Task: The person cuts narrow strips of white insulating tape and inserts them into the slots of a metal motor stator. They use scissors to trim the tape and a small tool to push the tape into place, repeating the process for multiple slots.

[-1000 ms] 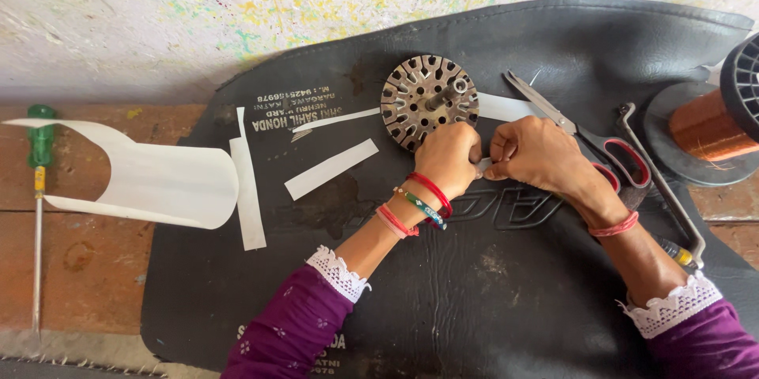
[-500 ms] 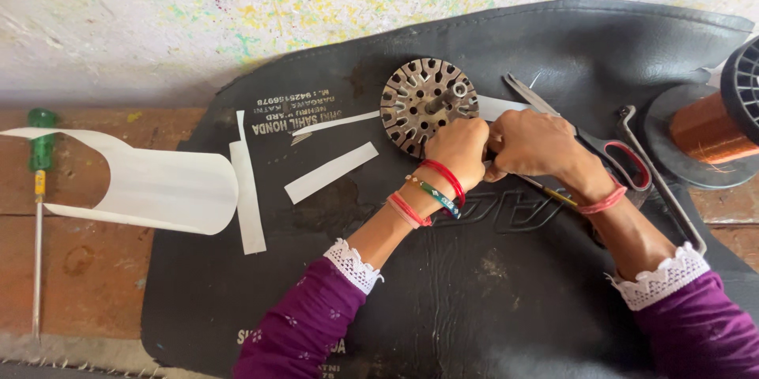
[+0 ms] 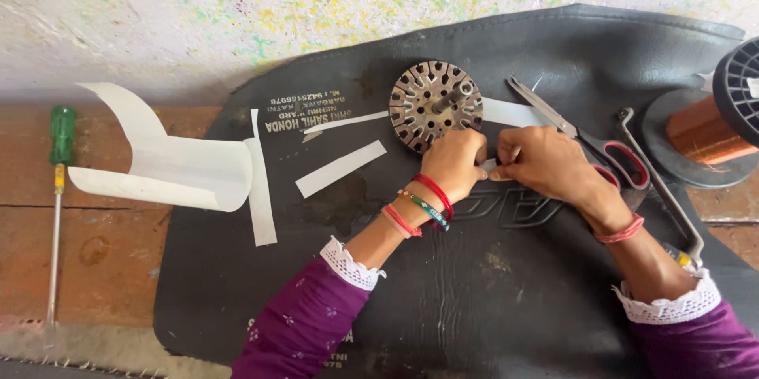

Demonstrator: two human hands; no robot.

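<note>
Two hands meet just below a round slotted metal disc that lies flat on a black rubber sheet spread over the far right part of the worktop. The left hand and the right hand each have their grip pinched together on a small white paper strip, which sits between their fingertips and touches the near edge of the disc (only a sliver of it shows). Both wrists carry bangles, and both arms wear purple sleeves with white lace cuffs.

Behind the right hand a longer white strip runs out from under the disc toward the scissors, which lie open-handled with red loops near that wrist. A bent metal rod lies just beside the scissors, and a spool of copper wire stands at the right edge of the worktop. Left of the disc, two more cut strips rest on the sheet, and a large curled sheet of white paper overlaps its left edge. A green-handled screwdriver lies well apart on the bare wood at the left edge.
</note>
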